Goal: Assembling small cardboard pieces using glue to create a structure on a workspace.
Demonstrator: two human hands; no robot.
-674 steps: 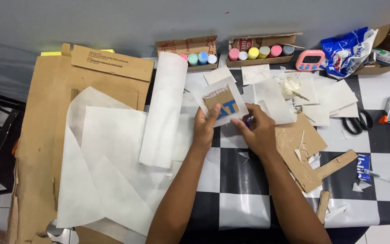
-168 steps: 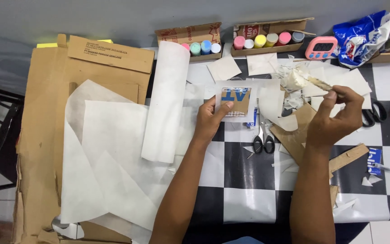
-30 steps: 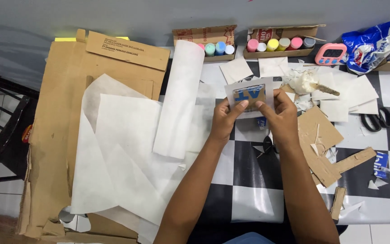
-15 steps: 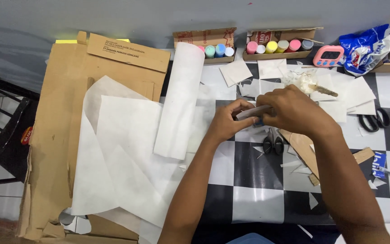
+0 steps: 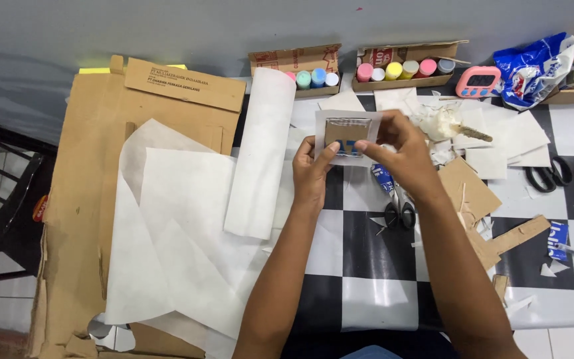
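At the far left, a large flattened cardboard box point(image 5: 88, 199) overhangs the table's left edge, with several overlapping sheets of white paper point(image 5: 174, 246) spread across it and one rolled white sheet point(image 5: 260, 153) lying lengthwise beside them. Along the back edge stand two open cardboard trays: the left tray point(image 5: 297, 61) shows three paint pots, the right tray point(image 5: 406, 66) shows five. At centre, above the black-and-white checkered table point(image 5: 367, 259), the left hand point(image 5: 312, 174) pinches the lower left side of a small cardboard piece wrapped in white paper point(image 5: 347, 136), thumb on its face, while the right hand point(image 5: 400, 156) grips its right side, forefinger laid across the front; the piece is held up off the table, just in front of the trays. One pair of black-handled scissors point(image 5: 400, 213) lies below the right hand, with a blue wrapper point(image 5: 384, 178) just behind it. Further right sit brown cardboard offcuts point(image 5: 470, 193), loose white paper squares point(image 5: 506, 143), a pink digital timer point(image 5: 478, 81), a blue-and-white plastic bag point(image 5: 533, 66) and a second pair of scissors point(image 5: 549, 174) near the right edge. The only open room is the band of checkered squares nearest the person, between the forearms and to their right.
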